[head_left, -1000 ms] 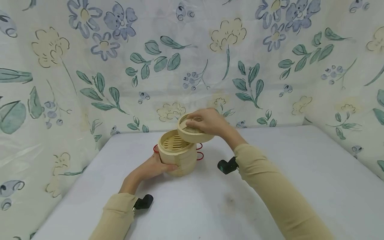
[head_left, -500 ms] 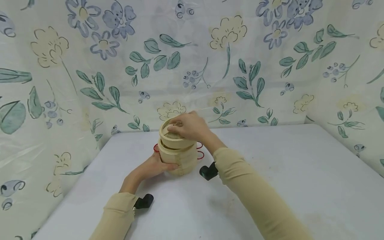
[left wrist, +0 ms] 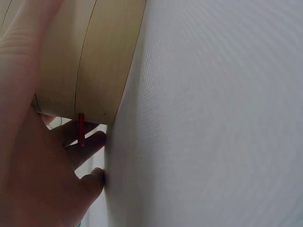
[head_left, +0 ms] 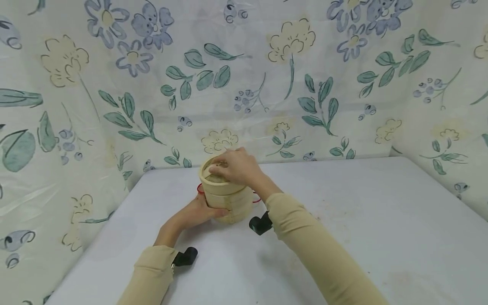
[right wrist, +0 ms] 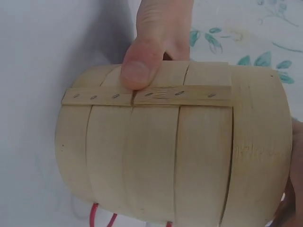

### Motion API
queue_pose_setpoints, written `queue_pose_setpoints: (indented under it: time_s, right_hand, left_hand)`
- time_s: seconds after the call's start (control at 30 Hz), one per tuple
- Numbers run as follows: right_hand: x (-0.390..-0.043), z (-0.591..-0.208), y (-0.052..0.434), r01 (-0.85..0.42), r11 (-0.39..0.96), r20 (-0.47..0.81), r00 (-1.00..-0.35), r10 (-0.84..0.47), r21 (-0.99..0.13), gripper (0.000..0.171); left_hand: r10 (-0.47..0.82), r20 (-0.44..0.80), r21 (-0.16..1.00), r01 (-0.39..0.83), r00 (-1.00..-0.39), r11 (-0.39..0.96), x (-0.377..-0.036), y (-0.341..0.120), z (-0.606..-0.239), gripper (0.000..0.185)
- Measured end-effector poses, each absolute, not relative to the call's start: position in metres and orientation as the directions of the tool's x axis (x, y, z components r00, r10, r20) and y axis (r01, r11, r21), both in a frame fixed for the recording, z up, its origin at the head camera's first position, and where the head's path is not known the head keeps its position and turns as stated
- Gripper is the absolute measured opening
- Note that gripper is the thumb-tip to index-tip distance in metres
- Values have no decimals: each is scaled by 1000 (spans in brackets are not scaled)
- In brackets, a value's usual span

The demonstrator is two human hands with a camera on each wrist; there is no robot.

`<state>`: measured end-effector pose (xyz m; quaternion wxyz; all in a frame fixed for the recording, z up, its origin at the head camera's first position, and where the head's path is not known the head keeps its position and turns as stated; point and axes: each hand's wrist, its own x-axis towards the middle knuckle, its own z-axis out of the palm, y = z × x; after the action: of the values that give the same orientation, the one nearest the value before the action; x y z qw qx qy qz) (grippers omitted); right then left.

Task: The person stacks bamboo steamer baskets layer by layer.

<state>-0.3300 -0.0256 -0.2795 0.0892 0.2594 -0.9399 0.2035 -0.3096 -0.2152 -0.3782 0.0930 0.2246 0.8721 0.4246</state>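
Observation:
A small bamboo steamer (head_left: pixel 230 202) with red wire handles (head_left: pixel 198 189) stands on the white table (head_left: pixel 343 220). Its bamboo lid (head_left: pixel 218 182) sits on top. My right hand (head_left: pixel 235 167) lies over the lid, with its fingers curled round the rim. My left hand (head_left: pixel 196 212) grips the steamer's near left side, and its thumb (right wrist: pixel 142 66) presses on the stapled seam strip (right wrist: pixel 147 96). In the left wrist view, the left hand (left wrist: pixel 33 165) wraps the steamer wall (left wrist: pixel 94 56) beside a red handle (left wrist: pixel 81 128). The lid band (right wrist: pixel 258 142) shows in the right wrist view.
A floral cloth (head_left: pixel 244 84) hangs behind the table and along both sides. Black wrist cameras (head_left: pixel 261 223) sit under both sleeves. Faint stains (head_left: pixel 316 216) mark the table to the right of the steamer.
My right hand carried the lid leftward from beside the open steamer and lowered it onto the top. The left hand kept its hold on the steamer's side.

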Motion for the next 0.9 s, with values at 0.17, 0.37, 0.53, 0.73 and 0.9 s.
queue_pose_setpoints:
  time_s: [0.17,0.37,0.53,0.73,0.9]
  right_hand:
    - [-329,-285,-22,-515,760,284,-856,-432,-395,37]
    - [-324,-290,-21,-481,753,277,-876,-394,-449,40]
    - [-323,-294,-22,-492,757,291,-869,-400,-430,41]
    - [-323,-297,-23,-499,749,301,-865,-401,-436,40]
    - [-323,-296,-21,-494,747,307,-868,-391,-445,40]
  left_hand:
    - [467,28,788,307,-884,534,-309,-214,-377,76]
    - [486,46,793,328,-873,513,-309,-215,-378,77]
    - [493,64,803,338,-868,490,-309,-216,-378,76]
    - [489,71,808,338,-869,483,-308,-218,-381,75]
    - [470,45,809,309,-881,501,-306,-217,-377,80]
